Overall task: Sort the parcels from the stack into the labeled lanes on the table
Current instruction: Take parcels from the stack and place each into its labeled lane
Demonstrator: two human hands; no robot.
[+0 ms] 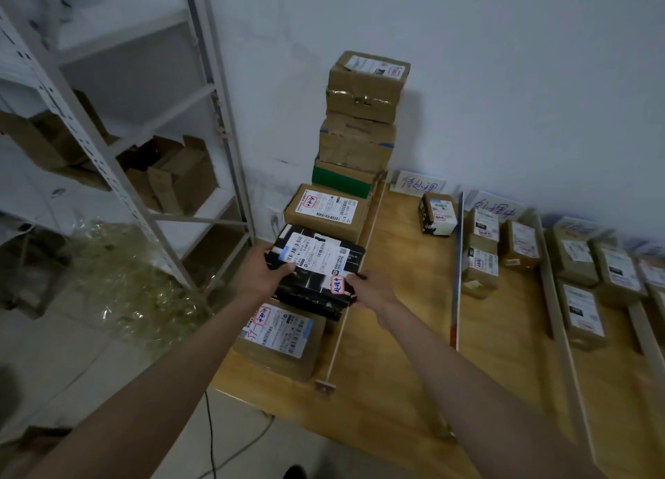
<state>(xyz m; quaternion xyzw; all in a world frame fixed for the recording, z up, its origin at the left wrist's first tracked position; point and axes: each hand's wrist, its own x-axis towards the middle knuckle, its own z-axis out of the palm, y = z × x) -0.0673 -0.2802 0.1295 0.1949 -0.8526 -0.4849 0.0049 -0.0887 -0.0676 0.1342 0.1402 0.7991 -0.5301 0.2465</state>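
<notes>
Gripping a black parcel [315, 268] with white label, both hands' fingers [284, 268] curl round it.

Parcel stack [361, 119] far left on table [396, 334] — shelving [118, 162] left, lanes w/ parcels [521, 245] right.

left hand [264, 270] and right hand [372, 288] holding black parcel [315, 268], wooden table [396, 334]

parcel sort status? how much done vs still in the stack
Done: one parcel lies in the first lane and several more fill the lanes to its right.
In hand: both hands, left and right, hold a black parcel over the stack area.
Left: two brown boxes near the hands, and the tall pile at the wall.
</notes>
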